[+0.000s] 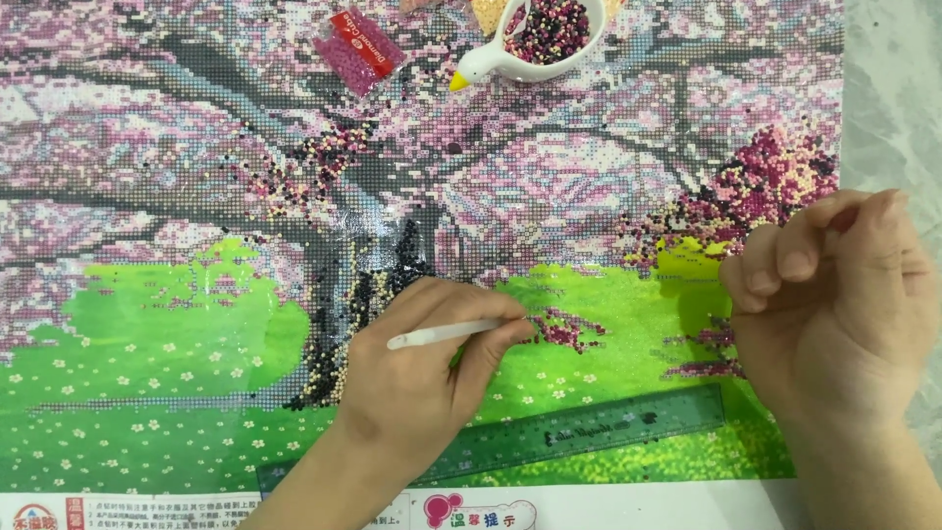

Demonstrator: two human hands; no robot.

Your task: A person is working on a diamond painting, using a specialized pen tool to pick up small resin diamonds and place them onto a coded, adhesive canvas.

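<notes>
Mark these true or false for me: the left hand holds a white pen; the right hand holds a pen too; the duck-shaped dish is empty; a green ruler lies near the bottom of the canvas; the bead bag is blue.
1. The left hand holds a white pen. True.
2. The right hand holds a pen too. False: it is curled above the canvas, and no pen shows in it.
3. The duck-shaped dish is empty. False: it holds dark and pale beads.
4. A green ruler lies near the bottom of the canvas. True.
5. The bead bag is blue. False: it is clear with pink beads and a red label.
</notes>
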